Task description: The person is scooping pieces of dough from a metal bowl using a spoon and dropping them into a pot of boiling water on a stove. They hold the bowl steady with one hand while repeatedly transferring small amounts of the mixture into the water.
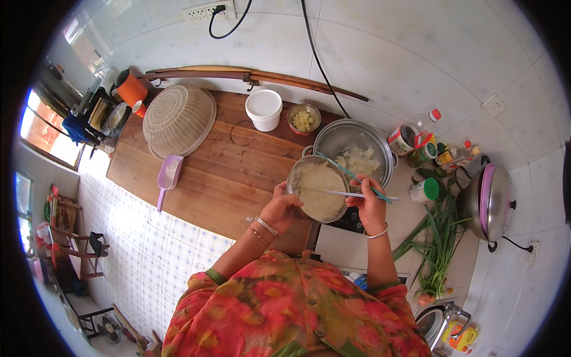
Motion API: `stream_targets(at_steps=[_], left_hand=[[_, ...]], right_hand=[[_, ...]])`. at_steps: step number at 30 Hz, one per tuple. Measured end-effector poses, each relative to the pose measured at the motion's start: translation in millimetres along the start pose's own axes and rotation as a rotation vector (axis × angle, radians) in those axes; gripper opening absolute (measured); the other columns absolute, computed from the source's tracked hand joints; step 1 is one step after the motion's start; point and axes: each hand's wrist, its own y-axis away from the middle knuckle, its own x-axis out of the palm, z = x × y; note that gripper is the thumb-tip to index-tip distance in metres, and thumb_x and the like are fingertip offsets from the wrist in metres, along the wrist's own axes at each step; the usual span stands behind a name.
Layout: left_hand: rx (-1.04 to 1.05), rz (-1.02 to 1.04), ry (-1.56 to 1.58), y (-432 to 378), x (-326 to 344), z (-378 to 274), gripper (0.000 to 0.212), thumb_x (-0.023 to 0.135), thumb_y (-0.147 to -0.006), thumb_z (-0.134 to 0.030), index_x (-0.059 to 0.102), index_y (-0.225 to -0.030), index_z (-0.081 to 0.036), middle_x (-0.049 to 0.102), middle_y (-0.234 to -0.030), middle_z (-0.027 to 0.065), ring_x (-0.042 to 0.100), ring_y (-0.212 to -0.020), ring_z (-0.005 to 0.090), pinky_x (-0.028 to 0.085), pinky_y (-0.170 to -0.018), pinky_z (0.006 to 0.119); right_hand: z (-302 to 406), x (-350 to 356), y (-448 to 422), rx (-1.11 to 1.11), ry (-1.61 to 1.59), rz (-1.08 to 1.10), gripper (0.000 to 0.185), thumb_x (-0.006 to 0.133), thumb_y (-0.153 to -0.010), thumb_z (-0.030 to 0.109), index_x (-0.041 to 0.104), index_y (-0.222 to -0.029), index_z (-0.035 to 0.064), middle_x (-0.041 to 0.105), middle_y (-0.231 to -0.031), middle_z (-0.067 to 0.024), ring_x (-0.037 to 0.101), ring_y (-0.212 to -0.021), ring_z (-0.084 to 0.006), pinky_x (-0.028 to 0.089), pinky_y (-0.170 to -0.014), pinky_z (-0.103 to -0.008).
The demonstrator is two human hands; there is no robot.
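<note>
My left hand [282, 207] grips the rim of a metal bowl [292, 178], which is tilted and holds pale, sticky dough [323, 189]. In my right hand [369, 203] are two sticks like chopsticks, one white [337, 193] and one teal [334, 163]. The white one's end lies in the dough, while the teal one crosses above the bowl's far rim. Just behind the bowl stands a wide steel pot [325, 136] with pale pieces of dough [359, 159] in it. The bowl covers part of the pot's near side.
A small bowl of chopped yellowish food [303, 119] and a lidded white tub [263, 110] stand behind on the wooden table [236, 178]. Left are an upturned basket [178, 118] and a purple scoop [170, 174]. Bottles [421, 125], green onions [437, 241] and a lidded wok [484, 201] sit right.
</note>
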Motion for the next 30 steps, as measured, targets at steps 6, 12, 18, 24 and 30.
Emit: stream_targets(at_steps=[6, 12, 18, 24, 30], left_hand=[[0.002, -0.005, -0.005, 1, 1, 0, 0.071, 0.058, -0.068, -0.002, 0.027, -0.130, -0.017, 0.041, -0.120, 0.0122, 0.050, -0.102, 0.0324, 0.050, -0.076, 0.059], [-0.012, -0.009, -0.007, 2, 4, -1, 0.071, 0.058, -0.068, -0.001, 0.027, -0.129, -0.018, 0.042, -0.120, 0.0114, 0.050, -0.102, 0.0317, 0.050, -0.074, 0.057], [0.011, -0.032, -0.039, 6, 8, -2, 0.069, 0.057, -0.068, 0.000, 0.027, -0.128, -0.019, 0.042, -0.119, 0.0112, 0.050, -0.101, 0.0305, 0.050, -0.072, 0.054], [0.016, -0.032, -0.032, 5, 7, 0, 0.070, 0.056, -0.069, 0.001, 0.026, -0.129, -0.020, 0.042, -0.119, 0.0110, 0.049, -0.101, 0.0296, 0.049, -0.072, 0.054], [-0.003, -0.026, -0.022, 7, 9, -2, 0.070, 0.056, -0.069, 0.001, 0.026, -0.129, -0.020, 0.042, -0.119, 0.0108, 0.048, -0.102, 0.0299, 0.049, -0.072, 0.053]], right_hand=[[-7, -5, 14, -0.114, -0.109, -0.058, 0.031, 0.052, -0.094, 0.027, 0.057, -0.105, -0.0016, 0.065, -0.086, -0.0142, 0.064, -0.058, -0.0208, 0.054, -0.049, -0.0295], [-19, 6, 14, -0.044, 0.036, -0.068, 0.033, 0.053, -0.094, 0.030, 0.059, -0.101, -0.0012, 0.064, -0.085, -0.0118, 0.063, -0.057, -0.0190, 0.054, -0.048, -0.0288], [-30, -1, 8, -0.085, 0.022, -0.127, 0.035, 0.055, -0.092, 0.033, 0.058, -0.097, -0.0006, 0.063, -0.080, -0.0122, 0.063, -0.056, -0.0198, 0.055, -0.048, -0.0300], [-37, 3, 8, -0.110, -0.035, -0.201, 0.037, 0.055, -0.092, 0.034, 0.056, -0.089, -0.0026, 0.061, -0.078, -0.0128, 0.063, -0.054, -0.0210, 0.054, -0.048, -0.0297], [-42, 11, 5, -0.097, -0.081, -0.241, 0.036, 0.056, -0.091, 0.036, 0.055, -0.085, 0.0000, 0.060, -0.069, -0.0109, 0.063, -0.053, -0.0207, 0.054, -0.045, -0.0299]])
